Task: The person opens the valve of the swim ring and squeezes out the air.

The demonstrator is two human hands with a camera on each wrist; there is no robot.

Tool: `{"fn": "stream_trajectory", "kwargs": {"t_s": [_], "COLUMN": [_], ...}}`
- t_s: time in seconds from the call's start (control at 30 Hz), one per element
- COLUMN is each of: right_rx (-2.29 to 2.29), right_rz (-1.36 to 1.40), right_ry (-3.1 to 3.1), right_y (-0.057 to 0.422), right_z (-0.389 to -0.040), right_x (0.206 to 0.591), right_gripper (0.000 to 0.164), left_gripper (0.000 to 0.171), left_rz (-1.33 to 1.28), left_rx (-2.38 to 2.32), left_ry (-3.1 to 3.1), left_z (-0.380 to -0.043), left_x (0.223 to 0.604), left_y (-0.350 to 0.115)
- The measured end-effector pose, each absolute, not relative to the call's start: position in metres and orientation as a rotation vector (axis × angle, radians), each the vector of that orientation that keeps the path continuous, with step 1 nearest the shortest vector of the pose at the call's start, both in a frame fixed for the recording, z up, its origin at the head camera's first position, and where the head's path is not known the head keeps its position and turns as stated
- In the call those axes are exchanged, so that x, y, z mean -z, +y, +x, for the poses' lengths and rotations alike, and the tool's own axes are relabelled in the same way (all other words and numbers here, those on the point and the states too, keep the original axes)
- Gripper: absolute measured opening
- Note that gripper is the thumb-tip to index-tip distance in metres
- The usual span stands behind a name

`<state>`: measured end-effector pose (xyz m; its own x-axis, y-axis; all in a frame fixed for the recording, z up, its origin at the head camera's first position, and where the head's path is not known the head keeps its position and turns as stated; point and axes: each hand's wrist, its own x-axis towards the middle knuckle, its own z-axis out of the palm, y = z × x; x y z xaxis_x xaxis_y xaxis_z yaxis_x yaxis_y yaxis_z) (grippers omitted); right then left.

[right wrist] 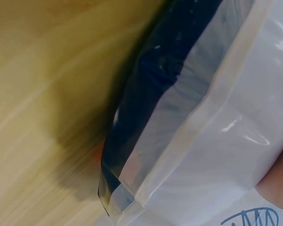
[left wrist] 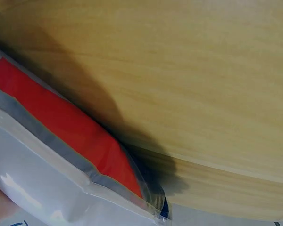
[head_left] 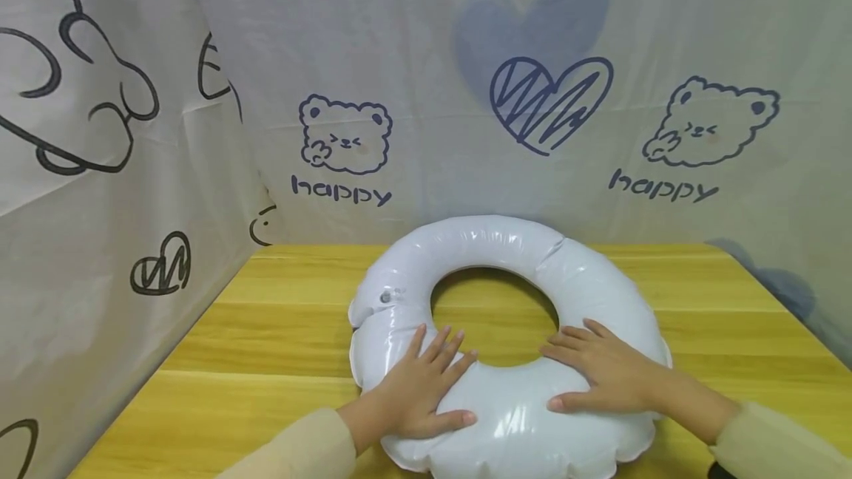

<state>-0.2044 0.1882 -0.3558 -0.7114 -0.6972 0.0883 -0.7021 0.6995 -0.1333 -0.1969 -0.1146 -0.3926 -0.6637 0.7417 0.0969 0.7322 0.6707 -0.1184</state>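
Lying beneath the left hand (head_left: 422,396) and right hand (head_left: 604,374), the glossy white-topped inflatable plastic ring (head_left: 492,241) contacted both. Fingers were extended, thumbs apart.

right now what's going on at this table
A person has both hands on a white swim ring lying on the wooden table. The left hand and right hand rest on the near part of it, one on each side, fingers spread. The ring looks puffed up, and its small valve faces up on the left.
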Motion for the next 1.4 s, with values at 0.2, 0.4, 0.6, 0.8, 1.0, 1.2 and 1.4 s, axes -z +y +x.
{"fn": "stream_trajectory", "kwargs": {"t_s": [0.2, 0.4, 0.6, 0.8, 1.0, 1.2, 1.4], "right_rx": [-0.271, -0.258, -0.245, -0.226, -0.223, -0.218, -0.186], "right_rz": [1.165, 1.171, 1.183, 1.173, 1.161, 1.14, 1.165], "right_ry": [-2.857, -2.844, -2.822, -2.787, -2.77, -2.764, -2.72], "right_y": [0.19, 0.193, 0.194, 0.199, 0.202, 0.203, 0.205], "right_z": [-0.201, -0.2, -0.202, -0.206, -0.208, -0.207, -0.207], "right_x": [0.358, 0.36, 0.359, 0.359, 0.364, 0.37, 0.378], "right_gripper": [0.068, 0.065, 0.063, 0.062, 0.062, 0.066, 0.068], "left_gripper": [0.074, 0.075, 0.075, 0.075, 0.075, 0.074, 0.074], "left_rz": [-1.218, -1.228, -1.229, -1.229, -1.218, -1.226, -1.229], "left_rx": [-0.12, -0.094, -0.081, -0.043, -0.065, -0.025, 0.004], "left_ry": [-2.765, -2.748, -2.75, -2.788, -2.814, -2.852, -2.849], "left_z": [-0.199, -0.2, -0.201, -0.203, -0.204, -0.204, -0.204], "left_x": [0.389, 0.39, 0.39, 0.387, 0.386, 0.389, 0.392], "left_y": [-0.114, -0.113, -0.112, -0.106, -0.102, -0.102, -0.103]}}
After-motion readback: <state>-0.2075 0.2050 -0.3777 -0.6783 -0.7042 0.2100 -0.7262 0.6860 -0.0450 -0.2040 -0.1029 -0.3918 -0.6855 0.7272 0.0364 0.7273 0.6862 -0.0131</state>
